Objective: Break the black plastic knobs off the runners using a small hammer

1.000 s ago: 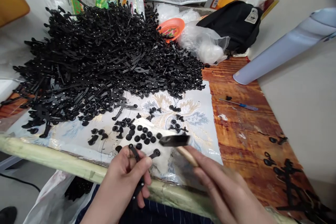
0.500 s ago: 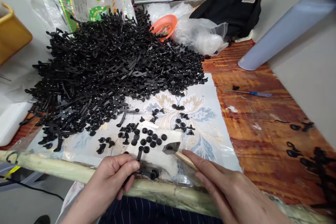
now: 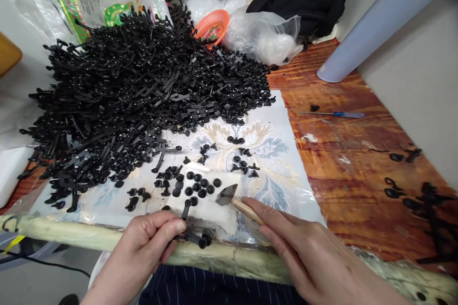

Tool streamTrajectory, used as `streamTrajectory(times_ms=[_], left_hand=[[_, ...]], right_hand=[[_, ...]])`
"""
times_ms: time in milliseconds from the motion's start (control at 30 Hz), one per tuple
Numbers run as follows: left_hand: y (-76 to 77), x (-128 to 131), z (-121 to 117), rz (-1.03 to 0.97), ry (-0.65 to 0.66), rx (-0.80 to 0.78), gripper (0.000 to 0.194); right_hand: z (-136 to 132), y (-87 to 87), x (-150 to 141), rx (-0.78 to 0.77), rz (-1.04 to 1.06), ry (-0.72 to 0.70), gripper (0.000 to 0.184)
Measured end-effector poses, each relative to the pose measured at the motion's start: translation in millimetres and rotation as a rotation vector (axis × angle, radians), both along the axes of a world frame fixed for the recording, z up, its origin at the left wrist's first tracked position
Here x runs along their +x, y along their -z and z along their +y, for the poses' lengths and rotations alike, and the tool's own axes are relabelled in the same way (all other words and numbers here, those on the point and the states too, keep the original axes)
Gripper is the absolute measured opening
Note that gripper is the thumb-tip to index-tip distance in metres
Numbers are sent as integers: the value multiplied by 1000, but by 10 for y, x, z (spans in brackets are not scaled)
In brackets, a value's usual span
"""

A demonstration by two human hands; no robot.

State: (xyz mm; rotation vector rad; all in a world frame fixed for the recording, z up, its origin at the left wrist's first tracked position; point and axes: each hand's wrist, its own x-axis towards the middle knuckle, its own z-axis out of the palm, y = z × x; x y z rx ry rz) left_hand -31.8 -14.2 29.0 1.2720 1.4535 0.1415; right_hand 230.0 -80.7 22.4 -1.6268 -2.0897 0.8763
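Note:
My left hand [image 3: 148, 236] is closed, pinching a black plastic part [image 3: 195, 238] between thumb and fingers. Two slim arms with round ends stick out from the grip, one upward and one to the right; the rest is hidden by the fingers. A small trowel-shaped blade on a wooden handle, a scraper [image 3: 226, 194], is gripped in my right hand [image 3: 304, 248]. Its blade is held over a white pad [image 3: 222, 217], to the right of the left hand's part and apart from it. Several round black caps [image 3: 196, 187] lie on the pad just beyond both hands.
A large heap of black plastic parts [image 3: 143, 81] covers the back left of the cloth. An orange dish [image 3: 212, 27] and clear plastic bags [image 3: 272, 47] stand behind it. To the right, a screwdriver [image 3: 343, 115] and loose black parts [image 3: 429, 200] lie near a grey pipe [image 3: 379, 24].
The whole scene has shifted slightly left and up in the picture. The blade's tip has turned to point a little more upward. Both hands keep their holds.

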Motion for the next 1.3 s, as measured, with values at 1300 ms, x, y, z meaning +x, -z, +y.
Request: streamTrajectory(times_ms=[1300], left_hand=[[-81,38,121,71,143,-70,47]], right_hand=[[54,-63,-81,-100,81,-16,51]])
